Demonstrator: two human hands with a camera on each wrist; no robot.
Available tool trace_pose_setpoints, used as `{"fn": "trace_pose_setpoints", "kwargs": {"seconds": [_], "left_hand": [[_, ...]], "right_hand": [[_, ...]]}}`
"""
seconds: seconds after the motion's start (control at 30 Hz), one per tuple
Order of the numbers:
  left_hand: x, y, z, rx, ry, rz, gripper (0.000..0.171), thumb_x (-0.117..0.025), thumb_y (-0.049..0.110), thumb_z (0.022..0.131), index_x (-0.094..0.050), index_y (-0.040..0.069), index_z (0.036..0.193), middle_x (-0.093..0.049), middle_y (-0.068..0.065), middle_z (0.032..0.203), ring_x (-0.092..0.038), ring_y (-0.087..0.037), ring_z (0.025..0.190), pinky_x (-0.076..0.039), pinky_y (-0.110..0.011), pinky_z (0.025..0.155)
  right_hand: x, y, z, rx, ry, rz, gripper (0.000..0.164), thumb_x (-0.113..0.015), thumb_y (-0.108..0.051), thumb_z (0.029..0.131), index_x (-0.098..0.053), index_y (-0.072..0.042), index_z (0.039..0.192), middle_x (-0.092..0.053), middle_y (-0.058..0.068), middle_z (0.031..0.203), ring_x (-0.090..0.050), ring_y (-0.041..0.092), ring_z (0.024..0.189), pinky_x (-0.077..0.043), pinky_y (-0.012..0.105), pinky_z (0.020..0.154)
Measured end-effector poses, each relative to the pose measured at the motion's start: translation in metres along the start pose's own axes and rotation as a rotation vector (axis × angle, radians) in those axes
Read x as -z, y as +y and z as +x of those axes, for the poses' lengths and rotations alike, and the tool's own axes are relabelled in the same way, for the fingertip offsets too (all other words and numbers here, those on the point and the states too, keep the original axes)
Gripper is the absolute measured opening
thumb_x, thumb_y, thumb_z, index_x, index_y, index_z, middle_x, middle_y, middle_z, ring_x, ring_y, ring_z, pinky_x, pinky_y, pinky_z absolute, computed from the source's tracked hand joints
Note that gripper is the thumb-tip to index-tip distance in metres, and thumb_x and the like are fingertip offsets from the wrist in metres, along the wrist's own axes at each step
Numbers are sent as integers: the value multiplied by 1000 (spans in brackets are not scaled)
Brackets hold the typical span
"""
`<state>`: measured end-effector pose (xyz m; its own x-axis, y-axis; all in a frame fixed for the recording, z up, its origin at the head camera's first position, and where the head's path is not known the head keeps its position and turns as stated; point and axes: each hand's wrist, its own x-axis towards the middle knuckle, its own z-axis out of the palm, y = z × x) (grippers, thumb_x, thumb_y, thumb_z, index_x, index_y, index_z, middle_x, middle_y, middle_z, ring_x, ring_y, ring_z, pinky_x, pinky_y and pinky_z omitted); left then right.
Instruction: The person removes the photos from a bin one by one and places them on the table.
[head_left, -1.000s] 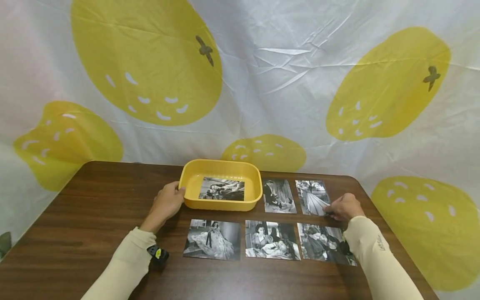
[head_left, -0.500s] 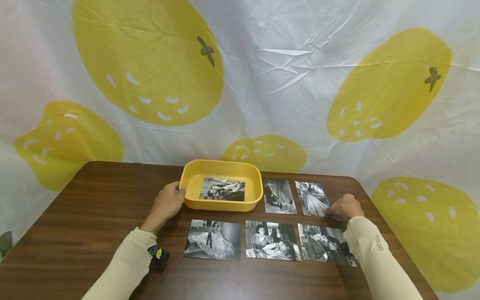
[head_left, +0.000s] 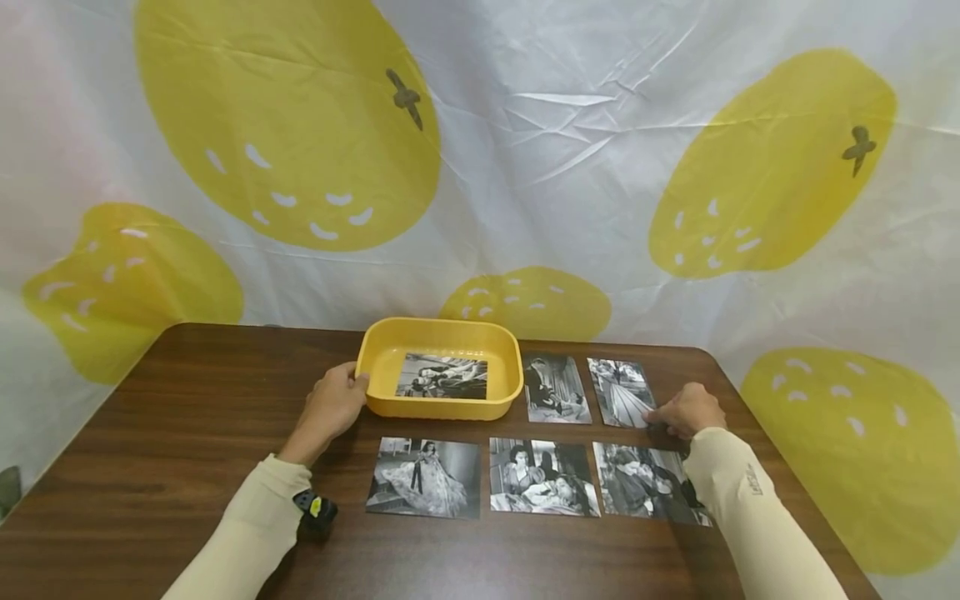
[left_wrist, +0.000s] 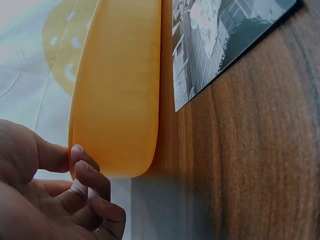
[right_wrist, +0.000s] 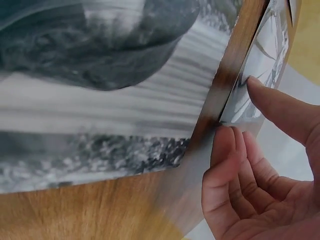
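At the left end of a yellow plastic tray (head_left: 442, 409), my left hand (head_left: 333, 404) pinches the rim between thumb and fingers, as the left wrist view also shows. One black-and-white photo (head_left: 442, 377) lies inside the tray. My right hand (head_left: 690, 410) is at the near right corner of another photo (head_left: 618, 390), which shows a wide pale skirt. In the right wrist view the thumb (right_wrist: 280, 107) lies on that photo's face while the curled fingers (right_wrist: 225, 150) meet its edge.
Left of that photo is another photo (head_left: 557, 390), beside the tray. Nearer me, a row holds a gown photo (head_left: 425, 477), a bedside photo (head_left: 543, 477) and a photo of two people (head_left: 645, 482). Behind the brown table (head_left: 225, 400) hangs a white curtain (head_left: 525, 208) with yellow fruit.
Both hands keep their places at the tray rim and the photo's corner. The head view shifts only slightly; the photos and tray stay where they were.
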<state>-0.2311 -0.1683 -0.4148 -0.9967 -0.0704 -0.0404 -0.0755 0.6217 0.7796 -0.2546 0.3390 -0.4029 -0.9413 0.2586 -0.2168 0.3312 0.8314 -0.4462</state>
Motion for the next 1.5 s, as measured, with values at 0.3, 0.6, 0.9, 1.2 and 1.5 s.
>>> {"fn": "trace_pose_setpoints", "kwargs": {"seconds": [0.3, 0.6, 0.9, 1.2, 1.5], "left_hand": [[2, 1, 0, 12, 1, -10, 46, -43, 22, 108, -48, -4, 146, -68, -12, 97, -59, -24, 83, -41, -40, 76], [0, 1, 0, 3, 7, -9, 45, -43, 22, 108, -50, -3, 144, -68, -11, 95, -59, -24, 82, -41, -38, 74], [0, -1, 1, 4, 5, -6, 44, -43, 21, 108, -50, -4, 144, -67, -10, 92, -57, -22, 76, -40, -36, 70], [1, -1, 0, 6, 11, 1, 44, -44, 22, 108, -51, -3, 143, -67, -10, 92, -58, -22, 77, -40, -36, 70], [0, 1, -1, 0, 21, 2, 43, -45, 21, 107, -54, -3, 141, -68, -10, 91, -58, -22, 76, -40, -36, 71]], "right_hand": [[11, -18, 8, 145, 11, 18, 36, -72, -28, 91, -68, 0, 70, -61, 4, 59, -58, 21, 58, -46, 36, 56], [22, -92, 1, 262, -57, 77, 31, -74, -29, 93, -67, 0, 85, -65, 11, 82, -62, 23, 68, -53, 36, 63], [15, -156, -11, 447, -28, 16, 33, -77, -29, 89, -69, 2, 96, -69, 16, 94, -65, 27, 77, -54, 40, 70], [-17, -207, -27, 570, -70, -52, 36, -84, -25, 84, -71, 2, 102, -71, 14, 101, -65, 29, 91, -53, 44, 83], [-65, -238, -30, 625, -157, -144, 45, -87, -23, 82, -71, 4, 114, -70, 16, 111, -66, 32, 102, -53, 43, 89]]}}
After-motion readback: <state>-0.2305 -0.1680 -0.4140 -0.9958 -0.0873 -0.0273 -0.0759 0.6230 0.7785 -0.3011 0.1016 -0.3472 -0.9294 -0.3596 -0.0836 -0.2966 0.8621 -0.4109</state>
